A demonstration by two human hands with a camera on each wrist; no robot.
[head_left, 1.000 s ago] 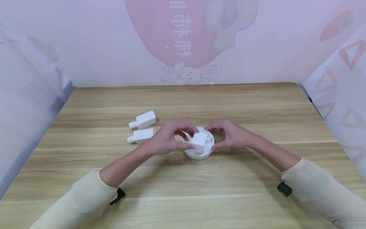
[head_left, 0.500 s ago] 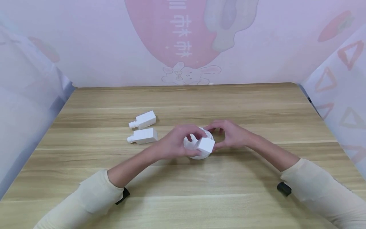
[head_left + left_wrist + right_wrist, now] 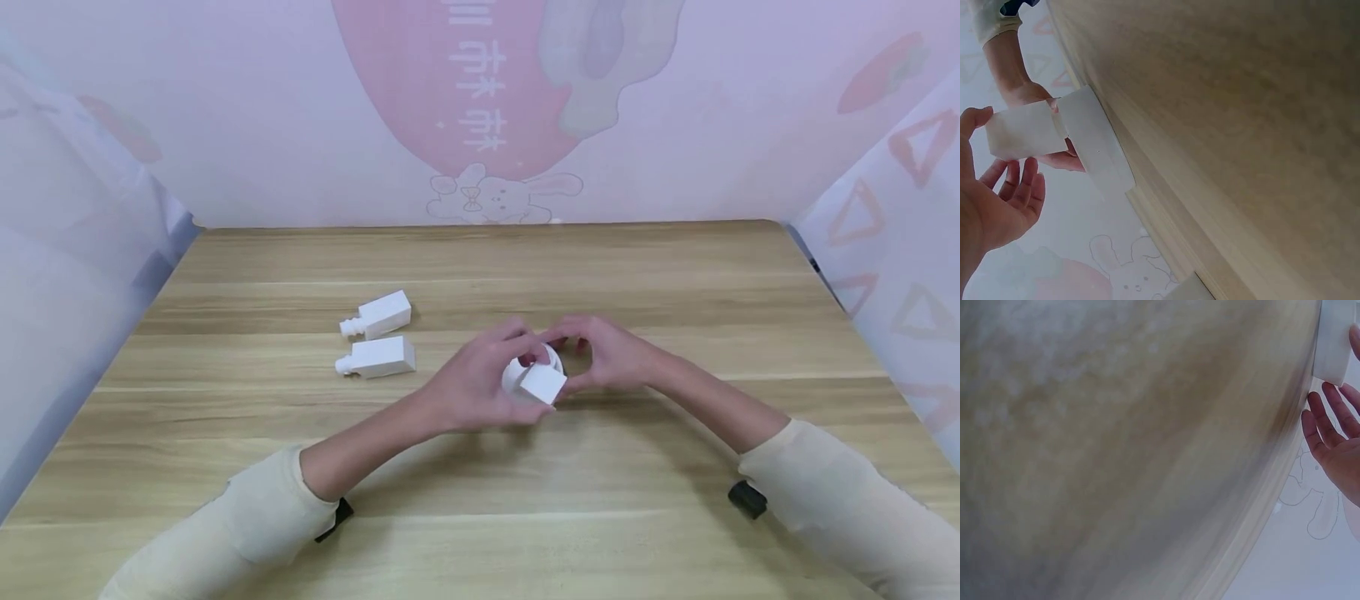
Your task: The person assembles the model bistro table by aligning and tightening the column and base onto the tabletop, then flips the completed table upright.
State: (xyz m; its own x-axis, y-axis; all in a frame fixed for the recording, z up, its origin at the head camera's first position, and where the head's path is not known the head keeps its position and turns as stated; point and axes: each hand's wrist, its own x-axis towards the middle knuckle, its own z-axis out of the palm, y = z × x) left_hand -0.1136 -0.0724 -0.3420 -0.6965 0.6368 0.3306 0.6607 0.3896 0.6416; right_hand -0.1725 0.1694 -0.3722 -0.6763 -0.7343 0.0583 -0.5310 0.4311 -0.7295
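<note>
My left hand [image 3: 480,382] pinches a white square-bodied bottle [image 3: 543,385] between thumb and fingers. In the left wrist view this bottle [image 3: 1025,131] stands with one end against a round white dish [image 3: 1094,140]; its neck is hidden there. My right hand [image 3: 611,357] holds the dish [image 3: 556,360] from the right, thumb in front and fingers behind. The right wrist view shows the fingertips of that hand [image 3: 1341,450] at the side of the dish [image 3: 1334,344]. Most of the dish's inside is covered by my left hand and the bottle.
Two more white square bottles lie on their sides to the left, a rear one [image 3: 386,313] and a front one [image 3: 381,357], their ridged necks pointing left. All stands on a wooden table [image 3: 480,517]. A printed curtain [image 3: 262,117] rises behind the table.
My left hand has moved right and a little nearer with the bottle, which went from over the dish's middle to its front right part. My right hand has stayed at the dish.
</note>
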